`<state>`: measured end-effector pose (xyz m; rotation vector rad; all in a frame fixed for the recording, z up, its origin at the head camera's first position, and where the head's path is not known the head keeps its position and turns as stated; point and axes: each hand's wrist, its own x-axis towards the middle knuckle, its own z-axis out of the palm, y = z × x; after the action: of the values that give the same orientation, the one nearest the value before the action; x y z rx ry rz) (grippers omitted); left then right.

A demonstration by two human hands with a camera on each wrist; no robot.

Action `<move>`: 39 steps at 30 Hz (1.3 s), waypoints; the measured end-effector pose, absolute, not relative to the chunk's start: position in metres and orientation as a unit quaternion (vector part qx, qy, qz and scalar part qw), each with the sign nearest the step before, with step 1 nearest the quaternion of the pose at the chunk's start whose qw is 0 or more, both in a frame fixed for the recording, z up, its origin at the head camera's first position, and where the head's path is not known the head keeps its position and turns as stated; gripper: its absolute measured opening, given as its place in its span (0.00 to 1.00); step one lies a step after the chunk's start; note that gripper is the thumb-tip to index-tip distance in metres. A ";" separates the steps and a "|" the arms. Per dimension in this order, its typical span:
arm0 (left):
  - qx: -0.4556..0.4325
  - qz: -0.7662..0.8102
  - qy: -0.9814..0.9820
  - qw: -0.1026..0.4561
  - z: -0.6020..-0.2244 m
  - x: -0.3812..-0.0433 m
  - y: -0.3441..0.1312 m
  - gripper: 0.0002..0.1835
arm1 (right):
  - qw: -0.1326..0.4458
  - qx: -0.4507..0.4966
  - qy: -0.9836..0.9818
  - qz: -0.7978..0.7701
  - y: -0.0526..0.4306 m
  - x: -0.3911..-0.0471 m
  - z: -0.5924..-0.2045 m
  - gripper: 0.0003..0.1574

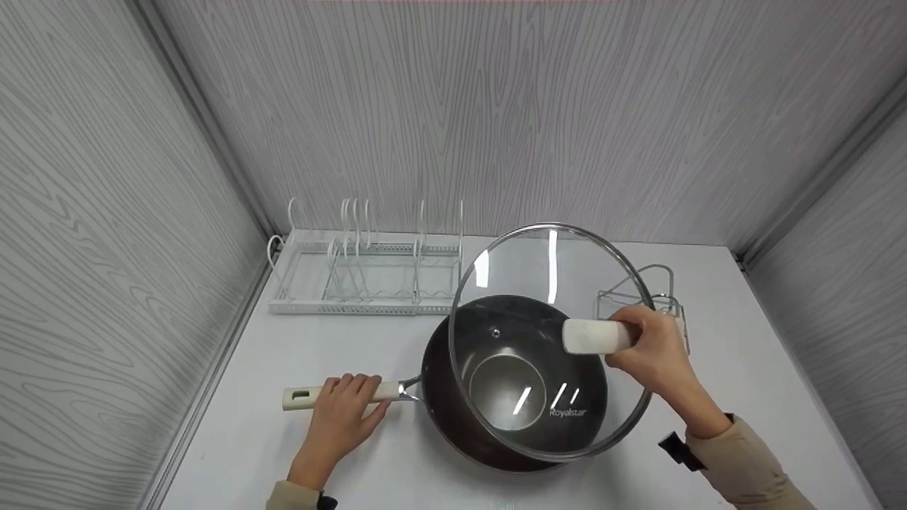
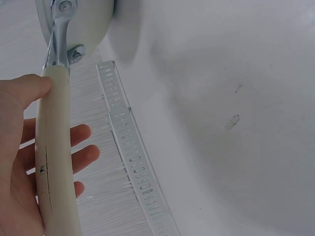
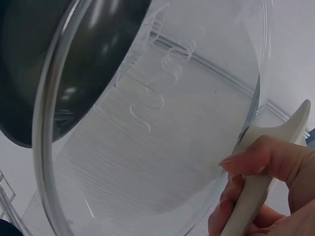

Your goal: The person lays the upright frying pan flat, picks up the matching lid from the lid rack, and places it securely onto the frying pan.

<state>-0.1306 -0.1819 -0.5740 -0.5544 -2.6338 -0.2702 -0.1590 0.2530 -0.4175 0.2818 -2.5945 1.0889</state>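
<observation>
A dark wok-like pan (image 1: 443, 425) with a long cream handle (image 1: 301, 398) sits on the white table in the head view. My left hand (image 1: 344, 418) holds that handle, its fingers over the top; in the left wrist view the thumb lies on one side of the handle (image 2: 56, 147) and fingertips show beyond it. My right hand (image 1: 655, 350) grips the cream knob (image 1: 592, 336) of a round glass lid (image 1: 524, 262). Tilted and raised, the lid overlaps the pan in the head view. In the right wrist view its metal rim (image 3: 44, 128) stands apart from the pan (image 3: 106, 54).
A white wire dish rack (image 1: 365, 309) stands at the back left of the table (image 1: 340, 340). Behind my right hand is a small metal wire rack (image 1: 659, 269), partly hidden. Grey wood-grain panels (image 1: 453, 120) enclose the table at the back and both sides.
</observation>
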 end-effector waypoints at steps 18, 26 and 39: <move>-0.197 -0.094 -0.952 0.214 -0.573 -0.129 -0.181 0.20 | 0.060 0.121 -0.930 0.342 0.238 -0.189 -0.459 0.20; -0.196 -0.088 -0.953 0.213 -0.572 -0.130 -0.182 0.20 | 0.025 0.137 -0.928 0.344 0.229 -0.198 -0.471 0.20; -0.194 -0.080 -0.954 0.216 -0.574 -0.130 -0.182 0.20 | -0.017 0.138 -0.941 0.308 0.219 -0.205 -0.485 0.20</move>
<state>-0.1299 -0.1822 -0.5738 -0.5387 -2.6433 -0.2212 -0.2053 0.2188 -0.4854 0.4399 -2.9898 0.9780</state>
